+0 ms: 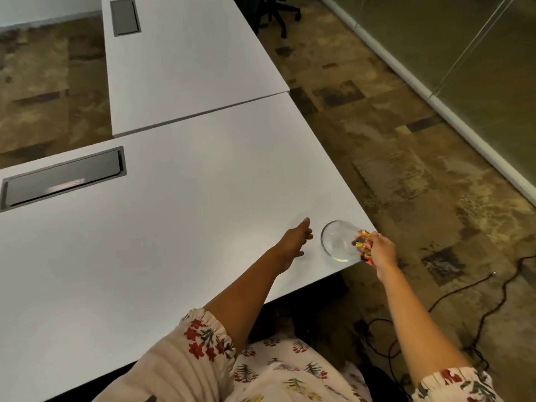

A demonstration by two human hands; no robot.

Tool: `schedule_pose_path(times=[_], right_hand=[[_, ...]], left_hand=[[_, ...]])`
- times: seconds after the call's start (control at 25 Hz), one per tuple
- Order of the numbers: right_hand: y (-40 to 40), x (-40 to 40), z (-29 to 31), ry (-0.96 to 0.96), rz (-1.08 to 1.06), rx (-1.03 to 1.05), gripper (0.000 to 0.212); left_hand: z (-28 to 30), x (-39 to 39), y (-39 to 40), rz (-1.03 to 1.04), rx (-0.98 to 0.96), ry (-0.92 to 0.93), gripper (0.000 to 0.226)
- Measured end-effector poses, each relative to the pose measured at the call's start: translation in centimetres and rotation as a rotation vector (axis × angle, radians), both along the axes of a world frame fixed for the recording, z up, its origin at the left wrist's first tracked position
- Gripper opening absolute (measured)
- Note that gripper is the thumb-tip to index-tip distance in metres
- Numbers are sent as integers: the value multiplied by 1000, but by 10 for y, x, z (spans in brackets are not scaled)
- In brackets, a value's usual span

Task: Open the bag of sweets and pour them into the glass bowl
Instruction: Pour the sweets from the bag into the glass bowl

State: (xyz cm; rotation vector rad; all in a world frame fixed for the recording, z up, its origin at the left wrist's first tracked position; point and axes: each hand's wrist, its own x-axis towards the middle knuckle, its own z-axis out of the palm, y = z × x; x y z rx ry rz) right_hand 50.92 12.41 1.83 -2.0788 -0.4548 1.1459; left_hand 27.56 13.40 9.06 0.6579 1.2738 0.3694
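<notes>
A clear glass bowl (338,240) stands near the right corner of the white table (179,227). My right hand (383,252) is closed around a bag of sweets (362,245) in orange and yellow wrappers, held at the bowl's right rim. The bowl looks empty. My left hand (294,240) hovers just left of the bowl, fingers stretched out and apart, holding nothing and not touching the glass.
A grey cable hatch (62,178) is set in the table at the left. A second white table (185,59) with another hatch adjoins behind. The table edge runs right beside the bowl. Black cables (464,288) lie on the carpet at right.
</notes>
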Motion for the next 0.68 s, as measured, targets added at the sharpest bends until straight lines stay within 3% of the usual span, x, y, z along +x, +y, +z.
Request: schedule_pose_path(times=[0.24,0.68], right_hand=[[5,-1,5,-212,73,-26,42],[6,-8,27,-499,272,88,34]], left_hand=[[2,30,1,-13,-107,-106,83],[1,49,5,-61,-131,-129,86]])
